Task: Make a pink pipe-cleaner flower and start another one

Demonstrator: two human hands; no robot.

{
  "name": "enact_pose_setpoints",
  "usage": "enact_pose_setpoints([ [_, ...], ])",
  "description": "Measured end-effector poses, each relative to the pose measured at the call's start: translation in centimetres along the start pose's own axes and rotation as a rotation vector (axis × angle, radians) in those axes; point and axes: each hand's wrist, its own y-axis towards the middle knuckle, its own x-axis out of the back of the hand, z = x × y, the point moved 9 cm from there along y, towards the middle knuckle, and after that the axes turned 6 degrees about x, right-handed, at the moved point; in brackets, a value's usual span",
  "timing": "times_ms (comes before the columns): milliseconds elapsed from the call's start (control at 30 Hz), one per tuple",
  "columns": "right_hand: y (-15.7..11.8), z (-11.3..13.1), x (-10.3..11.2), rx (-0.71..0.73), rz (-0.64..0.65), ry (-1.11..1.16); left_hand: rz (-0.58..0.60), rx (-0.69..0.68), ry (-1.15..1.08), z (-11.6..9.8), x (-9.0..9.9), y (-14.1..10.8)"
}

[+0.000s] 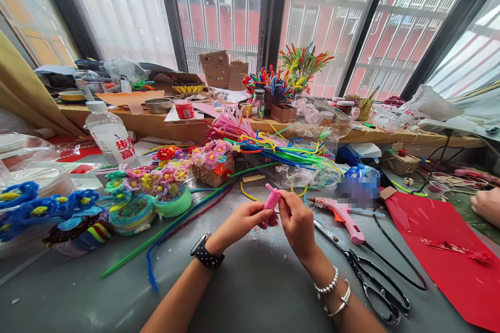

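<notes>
Over the middle of the grey table, both my hands hold one small bundle of folded pink pipe cleaner [272, 199]. My left hand [250, 219] pinches its lower end between thumb and fingers. The fingers of my right hand [296, 218] close on its upper right side. To the right of my right hand lie a pink glue gun [344, 213] and large black-handled scissors [363, 269]. Beyond my hands is a heap of loose pipe cleaners [281, 151] in blue, green, yellow and pink.
Pipe-cleaner flower pots [172, 200] and a plastic bottle [111, 135] stand on the left. Long green and blue pipe cleaners [183, 213] cross the table. A red sheet [441, 255] covers the right side, near another person's hand [486, 205]. A cluttered wooden ledge [187, 127] runs under the windows.
</notes>
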Motion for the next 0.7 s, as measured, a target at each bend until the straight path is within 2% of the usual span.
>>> enact_pose_setpoints([
  [167,0.1,0.1,-0.1,-0.003,0.028,-0.035,0.015,0.061,0.034,0.5,-0.1,0.0],
  [367,0.5,-0.2,1.0,-0.013,-0.042,-0.091,-0.030,0.047,0.114,0.3,-0.1,0.1],
  [533,0.9,-1.6,2.3,-0.090,-0.123,-0.096,-0.298,-0.060,0.424,-0.8,2.8,-0.5],
  [600,0.9,-1.8,2.5,-0.116,-0.135,-0.083,-0.340,-0.057,0.515,-0.9,3.6,-0.7],
  [700,1.0,-1.3,1.7,-0.103,-0.068,-0.033,-0.495,-0.055,0.576,-1.3,5.0,-1.2],
])
